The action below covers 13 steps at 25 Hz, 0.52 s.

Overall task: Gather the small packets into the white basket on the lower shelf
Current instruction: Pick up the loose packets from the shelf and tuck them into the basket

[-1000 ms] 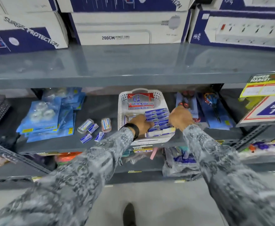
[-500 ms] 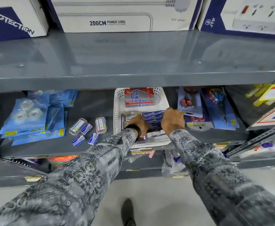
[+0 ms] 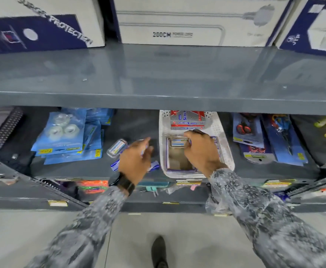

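Observation:
The white basket (image 3: 226, 151) stands on the lower shelf (image 3: 71, 169), right of the middle. It holds a red and silver box (image 3: 187, 119) at the back and an open carton tray (image 3: 177, 159) in front. My right hand (image 3: 202, 151) is inside the basket, fingers curled over a stack of small blue-and-white packets (image 3: 177, 143), most of it hidden by the hand. My left hand (image 3: 137, 159) is outside, left of the basket, fingers apart over loose small packets (image 3: 115, 165) and a clear case (image 3: 117, 147) on the shelf.
Blue tape packs (image 3: 65, 136) lie at the left, carded scissors (image 3: 254, 138) to the right of the basket. The upper shelf (image 3: 158, 97) overhangs the lower one and carries power cord boxes (image 3: 187, 22). More goods fill the shelf below.
My left hand has left the basket and moved left, over the loose packets on the shelf. My right hand stays in the basket. The view has come closer.

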### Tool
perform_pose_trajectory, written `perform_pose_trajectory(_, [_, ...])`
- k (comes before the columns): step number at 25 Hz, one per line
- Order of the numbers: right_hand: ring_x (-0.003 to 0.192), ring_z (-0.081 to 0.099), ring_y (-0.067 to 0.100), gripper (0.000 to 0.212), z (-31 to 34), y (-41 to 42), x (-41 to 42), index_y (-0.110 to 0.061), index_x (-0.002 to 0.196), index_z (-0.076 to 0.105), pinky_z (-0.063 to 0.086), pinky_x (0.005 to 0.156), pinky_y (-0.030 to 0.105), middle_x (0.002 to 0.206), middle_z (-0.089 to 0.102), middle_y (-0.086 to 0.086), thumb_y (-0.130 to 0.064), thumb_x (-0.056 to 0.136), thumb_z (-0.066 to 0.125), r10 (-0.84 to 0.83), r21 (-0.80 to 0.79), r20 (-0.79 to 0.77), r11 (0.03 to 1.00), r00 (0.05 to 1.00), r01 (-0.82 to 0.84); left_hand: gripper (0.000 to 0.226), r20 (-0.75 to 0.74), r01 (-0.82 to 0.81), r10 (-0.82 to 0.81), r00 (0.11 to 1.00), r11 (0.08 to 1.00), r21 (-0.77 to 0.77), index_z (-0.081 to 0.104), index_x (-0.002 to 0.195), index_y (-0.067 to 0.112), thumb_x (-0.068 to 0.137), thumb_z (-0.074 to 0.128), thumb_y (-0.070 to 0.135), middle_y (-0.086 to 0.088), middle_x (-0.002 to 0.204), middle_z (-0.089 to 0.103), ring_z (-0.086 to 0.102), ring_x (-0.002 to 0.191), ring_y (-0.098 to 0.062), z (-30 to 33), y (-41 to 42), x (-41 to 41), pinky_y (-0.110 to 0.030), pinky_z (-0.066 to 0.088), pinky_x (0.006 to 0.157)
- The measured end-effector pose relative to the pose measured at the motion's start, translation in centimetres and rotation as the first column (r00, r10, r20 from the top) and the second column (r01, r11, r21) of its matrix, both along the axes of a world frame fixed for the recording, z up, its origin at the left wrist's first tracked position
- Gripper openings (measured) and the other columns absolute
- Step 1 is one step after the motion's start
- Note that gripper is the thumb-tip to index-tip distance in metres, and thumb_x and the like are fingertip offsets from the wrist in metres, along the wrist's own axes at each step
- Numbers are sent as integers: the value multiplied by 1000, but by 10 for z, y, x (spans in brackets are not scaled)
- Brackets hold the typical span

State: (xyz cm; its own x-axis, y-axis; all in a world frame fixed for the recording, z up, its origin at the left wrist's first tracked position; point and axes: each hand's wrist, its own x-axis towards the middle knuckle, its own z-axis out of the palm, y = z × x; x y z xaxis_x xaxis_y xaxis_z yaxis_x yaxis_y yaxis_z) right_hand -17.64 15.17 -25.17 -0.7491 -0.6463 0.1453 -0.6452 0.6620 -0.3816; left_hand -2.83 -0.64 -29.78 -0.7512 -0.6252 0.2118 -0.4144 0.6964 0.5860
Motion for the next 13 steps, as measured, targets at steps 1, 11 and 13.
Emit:
perform_pose_trajectory(1, [103,72,32,32,-1,-17,13,-15,119,73,59,88,41,118,76,10,-12,90,60,68,-12,-23,998,997,-68,35,-9,-68,68,998,997,-41,64,133,20,100,53,27,-12,116,73,69,103,-32,-4,-21,25,-35,53,81])
perform_pose_trajectory(11, [108,67,30,33,-68,-142,65,-17,115,72,57,87,42,116,69,3,-11,85,60,498,208,-19,850,867,-483,72,352,-80,121,928,988,-128,34,153,2,96,14,42,-17,162,33,25,154,-31,-106,-94,107,-45,15,126])
perform_pose_trajectory(13, [112,64,28,39,-77,-163,65,-19,120,71,54,89,38,122,68,0,-8,85,59,552,219,-47,819,833,-530,67,327,-100,168,930,971,-217,39,151,3,98,18,39,-15,160,37,29,152,-29,-123,-97,108,-48,16,126])
